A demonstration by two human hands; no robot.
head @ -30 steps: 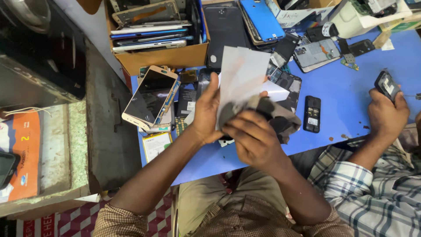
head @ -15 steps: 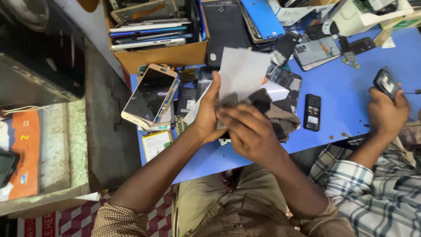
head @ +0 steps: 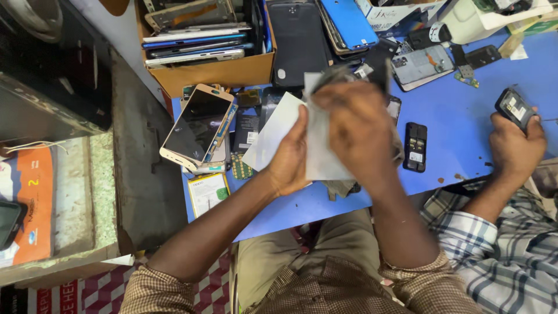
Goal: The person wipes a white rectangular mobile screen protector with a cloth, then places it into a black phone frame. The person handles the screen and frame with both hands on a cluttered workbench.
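Both of the person's hands meet over the near edge of the blue table [head: 465, 134], and between them is a thin white sheet [head: 279, 131], paper or a flat sleeve, held up off the table at a slant. The left hand [head: 289, 157] is clenched on the sheet's lower middle, thumb on the upper face and fingers hidden behind it. The right hand [head: 357, 131] lies over the sheet's right half and is blurred; its fingers seem curled around a crumpled grey cloth [head: 340, 74] showing just above the knuckles, but how tightly it grips I cannot tell. The sheet looks very light and limp, likely to crease or tear if pinched hard at a corner, so a flat hold along an edge, as the left hand has it, suits it best. The cloth is soft and will bunch anywhere it is grasped. Just right of the grip, flat on the table, lies a small black keypad phone [head: 415, 146]. To the left of it a gold-rimmed smartphone [head: 197, 125] rests on a pile of loose parts; glass like that is slippery and fragile. Further right, another person's hand [head: 514, 142] holds a small black device [head: 514, 107]. Beyond the grip stands a cardboard box [head: 215, 71] of stacked phones, with a blue phone back [head: 351, 20] and a dark tablet back [head: 297, 40] beside it.
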